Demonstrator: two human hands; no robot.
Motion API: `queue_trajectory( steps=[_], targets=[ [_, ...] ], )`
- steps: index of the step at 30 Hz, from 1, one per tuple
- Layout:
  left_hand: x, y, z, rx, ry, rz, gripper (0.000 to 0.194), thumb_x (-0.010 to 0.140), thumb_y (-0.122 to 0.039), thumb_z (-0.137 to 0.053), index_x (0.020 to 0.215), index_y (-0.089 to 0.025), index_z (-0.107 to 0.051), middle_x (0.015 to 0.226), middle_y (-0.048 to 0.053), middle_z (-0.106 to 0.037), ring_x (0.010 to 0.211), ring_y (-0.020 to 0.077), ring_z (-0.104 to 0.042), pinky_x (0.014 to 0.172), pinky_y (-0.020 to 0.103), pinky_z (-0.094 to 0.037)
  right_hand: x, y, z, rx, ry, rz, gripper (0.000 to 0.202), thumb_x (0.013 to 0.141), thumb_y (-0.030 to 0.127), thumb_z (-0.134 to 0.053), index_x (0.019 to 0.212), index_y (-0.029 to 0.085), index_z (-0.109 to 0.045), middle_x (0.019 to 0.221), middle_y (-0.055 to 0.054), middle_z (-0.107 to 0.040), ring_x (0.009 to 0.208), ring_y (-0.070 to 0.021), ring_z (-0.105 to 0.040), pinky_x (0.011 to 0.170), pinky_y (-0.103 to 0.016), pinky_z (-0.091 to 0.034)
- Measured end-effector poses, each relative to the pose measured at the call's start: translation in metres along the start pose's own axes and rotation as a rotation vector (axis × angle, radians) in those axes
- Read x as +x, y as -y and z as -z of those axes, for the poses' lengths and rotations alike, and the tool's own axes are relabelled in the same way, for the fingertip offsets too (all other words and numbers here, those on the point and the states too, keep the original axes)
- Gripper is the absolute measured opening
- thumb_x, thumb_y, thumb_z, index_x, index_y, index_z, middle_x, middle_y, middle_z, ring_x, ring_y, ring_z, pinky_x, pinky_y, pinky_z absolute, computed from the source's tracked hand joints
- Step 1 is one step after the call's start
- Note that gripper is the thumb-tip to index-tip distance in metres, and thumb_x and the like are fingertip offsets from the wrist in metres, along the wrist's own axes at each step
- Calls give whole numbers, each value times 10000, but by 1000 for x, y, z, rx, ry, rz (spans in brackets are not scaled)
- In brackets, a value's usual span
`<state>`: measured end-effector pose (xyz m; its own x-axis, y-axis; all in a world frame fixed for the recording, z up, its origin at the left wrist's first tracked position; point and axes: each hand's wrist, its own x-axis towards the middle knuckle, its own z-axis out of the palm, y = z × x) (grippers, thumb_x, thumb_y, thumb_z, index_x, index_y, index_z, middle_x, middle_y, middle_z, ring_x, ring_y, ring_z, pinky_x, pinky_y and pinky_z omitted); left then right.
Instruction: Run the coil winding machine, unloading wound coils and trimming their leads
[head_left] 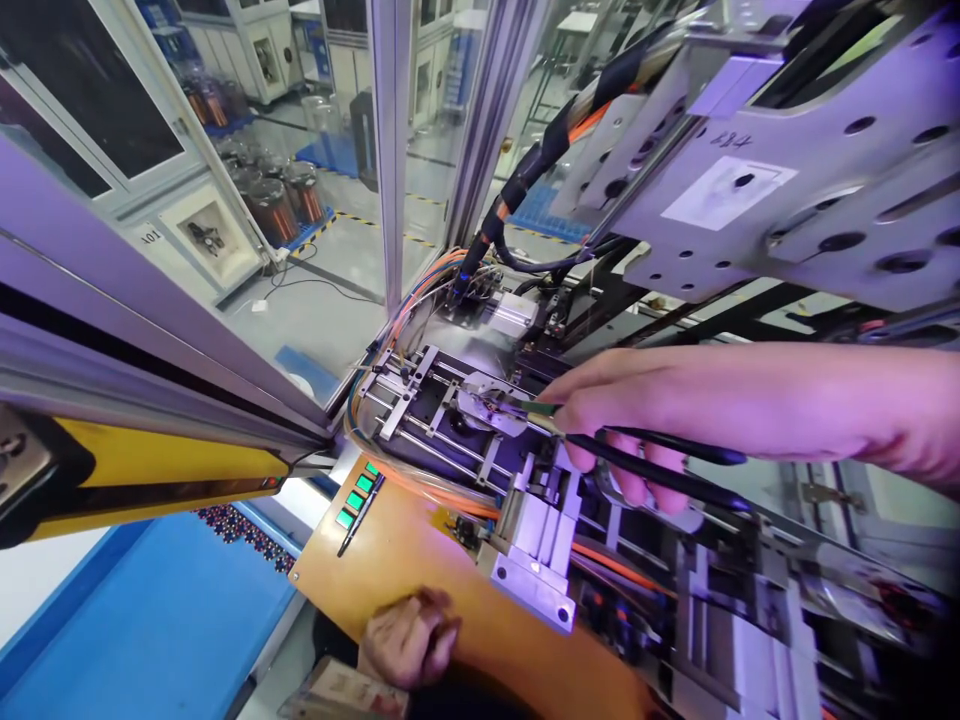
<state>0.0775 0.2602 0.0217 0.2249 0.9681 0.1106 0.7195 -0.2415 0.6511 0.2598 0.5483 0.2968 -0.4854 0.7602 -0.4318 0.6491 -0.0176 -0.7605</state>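
My right hand reaches in from the right edge, its fingers wrapped round black-handled pliers. The tips of the pliers are over a round metal part on the machine's rails; whether they touch it cannot be told. My left hand is curled at the front edge of the orange panel, and what it holds, if anything, is hidden. Left of the rails, a dark pen lies on the panel beside several green squares.
A large metal plate hangs at the upper right near my right forearm. Cable bundles run down to the rails. A yellow-black device and a blue tray are at the left. Metal frame posts stand behind.
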Motion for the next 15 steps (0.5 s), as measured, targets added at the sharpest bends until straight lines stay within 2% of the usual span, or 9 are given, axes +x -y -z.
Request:
queue_trajectory(
  steps=[1, 2, 3, 6, 8, 12, 15],
  targets=[
    [1, 1, -1, -9, -38, -16, 320, 927, -268, -498, 1178, -303, -693, 955, 95, -779, 801, 280, -761, 693, 344, -646, -1, 7, 0, -2, 237, -127, 442, 841, 312, -361, 686, -9, -623, 469, 62, -561, 377, -45, -566, 445, -156, -396],
    [2, 2, -2, -17, -83, -36, 290, 909, -250, -534, 1132, -288, -715, 905, 87, -785, 753, 264, -763, 668, 317, -644, -2, 14, 1, -2, 419, -254, 405, 853, 286, -356, 734, 15, -632, 499, 48, -581, 411, -66, -597, 452, -163, -430],
    [3, 3, -3, -20, -132, -57, 254, 887, -227, -571, 1078, -266, -733, 860, 78, -788, 711, 244, -762, 650, 287, -640, -2, 20, 0, -1, 505, -359, 359, 861, 253, -357, 758, 47, -632, 520, 32, -591, 439, -86, -619, 456, -168, -463],
    [5, 3, -5, -11, -265, -110, 173, 818, -151, -657, 969, -187, -732, 799, 64, -786, 661, 190, -754, 653, 218, -617, 1, 30, -3, -33, 421, -536, 300, 883, 192, -363, 709, 117, -596, 510, -9, -563, 432, -113, -603, 430, -186, -491],
    [6, 1, -4, 2, -319, -131, 174, 796, -122, -682, 964, -158, -712, 811, 69, -784, 667, 173, -749, 671, 207, -607, 2, 29, -5, -40, 404, -547, 302, 899, 209, -362, 710, 131, -584, 533, -28, -563, 430, -110, -576, 426, -199, -485],
    [9, -2, -1, 23, -365, -168, 155, 809, -128, -674, 961, -156, -687, 799, 62, -777, 653, 156, -737, 666, 203, -595, -5, 21, -5, -33, 411, -361, 228, 856, 312, -459, 740, 162, -585, 555, -8, -544, 452, -104, -534, 434, -210, -472],
    [10, -2, -1, 47, -376, -178, 127, 831, -143, -650, 952, -169, -680, 795, 58, -774, 655, 154, -735, 665, 203, -595, -27, 26, 8, -33, 328, -195, 272, 840, 453, -502, 907, 216, -618, 642, -9, -608, 514, -114, -549, 494, -233, -498]
  ],
)
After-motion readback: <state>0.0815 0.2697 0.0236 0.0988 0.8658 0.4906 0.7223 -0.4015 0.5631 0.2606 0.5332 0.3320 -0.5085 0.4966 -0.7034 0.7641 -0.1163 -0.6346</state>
